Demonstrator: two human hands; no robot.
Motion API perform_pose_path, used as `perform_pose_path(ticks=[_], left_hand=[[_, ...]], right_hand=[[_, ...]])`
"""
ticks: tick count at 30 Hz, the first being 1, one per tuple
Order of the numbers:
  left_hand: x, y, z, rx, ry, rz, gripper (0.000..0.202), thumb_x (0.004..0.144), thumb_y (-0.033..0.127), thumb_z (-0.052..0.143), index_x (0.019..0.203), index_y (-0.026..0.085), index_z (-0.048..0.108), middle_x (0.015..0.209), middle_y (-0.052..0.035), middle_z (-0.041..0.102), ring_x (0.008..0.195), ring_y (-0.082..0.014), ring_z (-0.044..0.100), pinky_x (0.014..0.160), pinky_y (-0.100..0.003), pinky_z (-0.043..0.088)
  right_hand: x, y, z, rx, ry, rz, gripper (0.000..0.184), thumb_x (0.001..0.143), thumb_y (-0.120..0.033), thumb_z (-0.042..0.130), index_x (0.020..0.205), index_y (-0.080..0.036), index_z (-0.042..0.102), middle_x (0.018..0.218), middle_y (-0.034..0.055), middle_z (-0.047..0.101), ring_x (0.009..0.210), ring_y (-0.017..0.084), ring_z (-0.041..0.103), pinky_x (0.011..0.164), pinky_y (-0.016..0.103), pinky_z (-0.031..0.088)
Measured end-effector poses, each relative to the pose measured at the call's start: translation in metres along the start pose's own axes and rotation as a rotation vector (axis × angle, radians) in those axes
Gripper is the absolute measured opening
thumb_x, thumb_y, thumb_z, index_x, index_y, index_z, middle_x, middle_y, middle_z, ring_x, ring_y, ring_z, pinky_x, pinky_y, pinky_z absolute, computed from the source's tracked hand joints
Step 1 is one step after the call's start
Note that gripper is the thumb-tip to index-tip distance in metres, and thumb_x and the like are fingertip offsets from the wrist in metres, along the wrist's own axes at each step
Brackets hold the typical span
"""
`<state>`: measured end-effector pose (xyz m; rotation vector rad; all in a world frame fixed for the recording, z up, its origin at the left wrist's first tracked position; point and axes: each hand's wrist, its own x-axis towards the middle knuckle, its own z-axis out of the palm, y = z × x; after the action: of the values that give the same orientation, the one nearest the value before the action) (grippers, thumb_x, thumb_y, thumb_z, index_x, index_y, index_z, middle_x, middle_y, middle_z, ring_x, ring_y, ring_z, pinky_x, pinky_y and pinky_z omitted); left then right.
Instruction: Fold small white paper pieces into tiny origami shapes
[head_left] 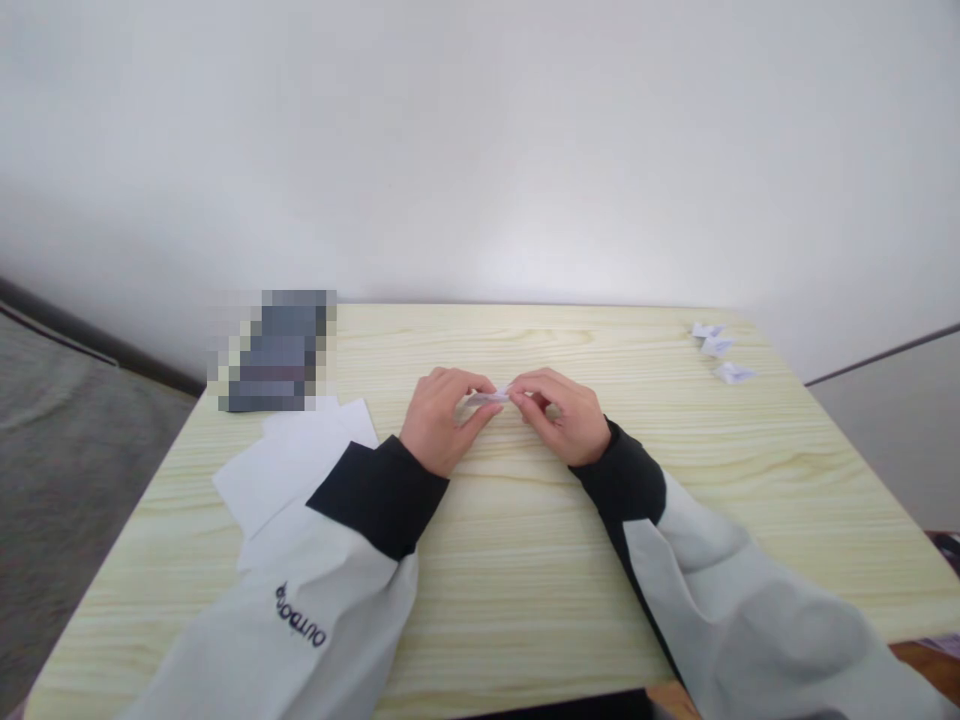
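Observation:
My left hand (441, 420) and my right hand (561, 412) meet at the middle of a pale wooden table (525, 560). Both pinch a small folded piece of white paper (489, 397) between thumbs and fingertips, held just above the tabletop. The fingers of both hands are curled closed around it, so most of the paper is hidden. My sleeves are white with black cuffs.
Sheets of white paper (292, 465) lie at the left, partly under my left sleeve. A blurred dark object (274, 350) sits at the back left. Three small folded paper pieces (720, 350) rest at the back right corner. A white wall stands behind the table.

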<state>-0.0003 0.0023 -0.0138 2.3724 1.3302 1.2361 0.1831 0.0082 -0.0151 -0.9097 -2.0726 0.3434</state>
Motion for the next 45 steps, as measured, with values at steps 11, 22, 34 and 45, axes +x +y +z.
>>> perform_pose_path(ticks=[11,22,34,45], left_hand=[[-0.0007,0.0008,0.0002,0.005,-0.016,-0.018,0.007,0.083,0.023,0.057,0.081,0.020,0.063,0.079,-0.0024,0.067,0.076,-0.0174,0.056,0.071,-0.032,0.041],[-0.0012,-0.0007,-0.0002,0.043,-0.035,0.016,0.009,0.082,0.027,0.058,0.084,0.021,0.065,0.081,-0.0024,0.067,0.079,-0.0179,0.057,0.073,-0.032,0.041],[-0.0004,0.0031,-0.0004,-0.030,0.016,-0.040,0.010,0.082,0.027,0.058,0.080,0.020,0.066,0.076,-0.0022,0.068,0.072,-0.0156,0.058,0.068,-0.030,0.044],[0.0014,0.0050,-0.0016,-0.119,0.026,-0.063,0.009,0.080,0.021,0.057,0.074,0.018,0.061,0.068,-0.0012,0.063,0.067,-0.0141,0.054,0.065,-0.029,0.045]], right_hand=[[-0.0014,-0.0007,0.0009,-0.002,0.024,0.051,0.008,0.085,-0.023,0.051,0.088,-0.018,0.057,0.085,0.0033,0.066,0.053,0.007,0.058,0.051,0.019,0.048],[-0.0017,0.0013,0.0012,-0.003,-0.013,0.020,0.010,0.087,-0.023,0.049,0.088,-0.019,0.057,0.087,0.0040,0.066,0.057,0.008,0.057,0.054,0.020,0.048],[-0.0015,-0.0015,0.0001,0.025,0.111,0.041,0.009,0.085,-0.023,0.053,0.089,-0.020,0.060,0.096,0.0059,0.067,0.058,0.008,0.060,0.050,0.020,0.049],[-0.0060,0.0044,0.0021,-0.067,0.127,-0.087,0.017,0.083,-0.020,0.058,0.095,-0.027,0.068,0.111,0.0059,0.055,0.059,0.006,0.053,0.051,0.021,0.050]])
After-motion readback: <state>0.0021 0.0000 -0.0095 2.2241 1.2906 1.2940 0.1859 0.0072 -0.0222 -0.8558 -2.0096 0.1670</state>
